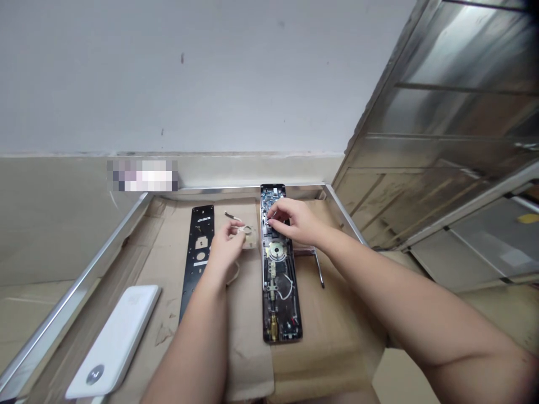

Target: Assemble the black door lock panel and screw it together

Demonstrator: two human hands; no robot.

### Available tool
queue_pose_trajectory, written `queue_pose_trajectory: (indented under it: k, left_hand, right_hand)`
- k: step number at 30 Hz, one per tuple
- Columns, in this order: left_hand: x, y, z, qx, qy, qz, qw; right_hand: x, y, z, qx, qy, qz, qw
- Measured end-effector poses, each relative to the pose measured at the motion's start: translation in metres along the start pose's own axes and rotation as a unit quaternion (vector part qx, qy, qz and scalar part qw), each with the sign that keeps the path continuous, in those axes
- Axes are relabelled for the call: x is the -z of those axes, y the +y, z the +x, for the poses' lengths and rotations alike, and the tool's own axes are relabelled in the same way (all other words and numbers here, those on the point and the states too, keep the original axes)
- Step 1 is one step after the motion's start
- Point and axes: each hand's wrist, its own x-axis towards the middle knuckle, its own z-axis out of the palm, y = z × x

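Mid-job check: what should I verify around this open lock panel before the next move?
1. Left hand touching the small round part: ok.
2. Right hand with fingertips on the upper end of the open lock panel: ok.
3. Black perforated plate lying apart from the panel: ok.
4. Metal lever beside the panel, not touching either hand: ok.
5. White internal wire seated in the panel: cannot tell.

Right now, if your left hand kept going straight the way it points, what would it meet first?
The small beige part at the left hand's fingertips; depth is unclear, so it may already be touching.
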Motion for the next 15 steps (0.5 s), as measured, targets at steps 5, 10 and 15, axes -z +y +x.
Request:
queue_pose_trajectory:
  k: [5, 10, 15]
  left_hand:
    - [0.012, -0.012, 0.010, -0.014, 0.065, 0.262, 0.963]
    - [0.011, -0.009, 0.006, 0.001, 0.071, 0.374, 0.925]
    - [0.007, -0.008, 0.001, 0.011, 0.073, 0.438, 0.896]
  right_hand:
    - [0.001, 0.009, 0.000, 0.022, -0.021, -0.031, 0.999]
    - [0.001, 0.015, -0.001, 0.023, -0.030, -0.035, 0.999]
    - [0.002, 0.016, 0.000, 0.026, -0.032, -0.044, 0.998]
